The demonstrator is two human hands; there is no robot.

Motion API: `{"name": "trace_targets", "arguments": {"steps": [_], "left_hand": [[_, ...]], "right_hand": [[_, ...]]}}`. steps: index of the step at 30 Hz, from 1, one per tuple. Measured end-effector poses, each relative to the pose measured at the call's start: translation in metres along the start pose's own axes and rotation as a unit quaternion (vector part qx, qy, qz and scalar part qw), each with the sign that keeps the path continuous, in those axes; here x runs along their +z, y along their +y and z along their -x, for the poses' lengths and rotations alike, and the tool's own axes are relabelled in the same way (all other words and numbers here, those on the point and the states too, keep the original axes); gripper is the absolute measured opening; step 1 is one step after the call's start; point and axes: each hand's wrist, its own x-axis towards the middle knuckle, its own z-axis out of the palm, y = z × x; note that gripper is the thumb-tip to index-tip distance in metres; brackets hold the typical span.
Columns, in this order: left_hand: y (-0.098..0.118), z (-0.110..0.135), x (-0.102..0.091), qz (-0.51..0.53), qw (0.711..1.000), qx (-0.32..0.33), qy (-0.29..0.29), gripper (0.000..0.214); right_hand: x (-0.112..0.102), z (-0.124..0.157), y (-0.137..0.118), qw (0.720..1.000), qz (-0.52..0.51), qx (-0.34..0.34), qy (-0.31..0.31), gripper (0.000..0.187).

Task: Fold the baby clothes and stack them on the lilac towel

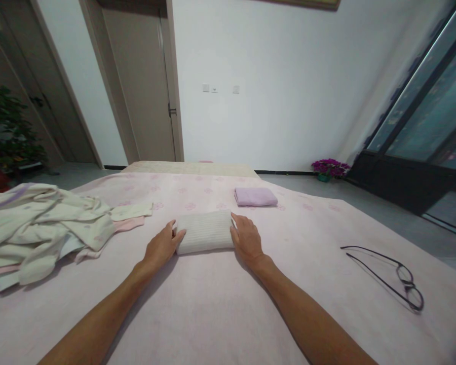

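A folded cream towel [205, 232] lies on the pink bedspread [220, 304] in front of me. My left hand [162, 245] rests flat against the towel's left end, fingers stretched and touching its edge. On the towel's right end my right hand [246, 236] lies the same way, with its fingers along the side. Neither hand grips anything. Just beyond, a folded lilac towel [255, 196] sits farther back on the bed.
A heap of crumpled cream and pink clothes [45, 223] lies at the left of the bed. Black-rimmed glasses [397, 276] lie at the right. Beyond the bed are a door [144, 86], a white wall, a pot of purple flowers [329, 168] and a glass sliding door [425, 132].
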Motion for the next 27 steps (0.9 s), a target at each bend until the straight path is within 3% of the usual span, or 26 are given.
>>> {"name": "trace_targets", "arguments": {"steps": [2, 4, 6, 10, 15, 21, 25, 27], "left_hand": [[-0.002, -0.006, -0.001, 0.004, 1.0, -0.009, -0.011, 0.072], [-0.003, -0.014, 0.0, 0.008, 1.0, -0.012, -0.021, 0.071], [-0.005, -0.025, 0.002, 0.021, 0.999, -0.015, -0.028, 0.072], [-0.003, -0.041, 0.005, 0.123, 0.992, -0.028, -0.026, 0.073], [0.004, -0.042, -0.001, 0.347, 0.937, -0.034, -0.033, 0.066], [0.01, -0.032, -0.007, 0.432, 0.884, -0.085, -0.155, 0.065], [0.018, -0.026, -0.008, 0.521, 0.818, -0.09, -0.226, 0.065], [0.024, -0.022, -0.01, 0.536, 0.81, -0.066, -0.229, 0.062]], "right_hand": [[0.001, 0.002, -0.002, 0.995, -0.024, -0.086, -0.031, 0.052], [0.004, 0.004, -0.003, 0.988, -0.025, -0.12, -0.092, 0.055], [0.008, 0.006, -0.002, 0.986, -0.015, -0.103, -0.132, 0.056], [0.014, 0.008, 0.001, 0.988, -0.017, -0.075, -0.132, 0.058], [0.026, 0.01, 0.01, 0.992, -0.041, -0.055, -0.101, 0.06], [0.035, 0.008, 0.026, 0.993, -0.103, 0.039, -0.042, 0.057], [0.023, 0.0, 0.024, 0.987, -0.114, 0.081, -0.084, 0.063], [0.015, -0.003, 0.023, 0.982, -0.132, 0.088, -0.101, 0.067]]}}
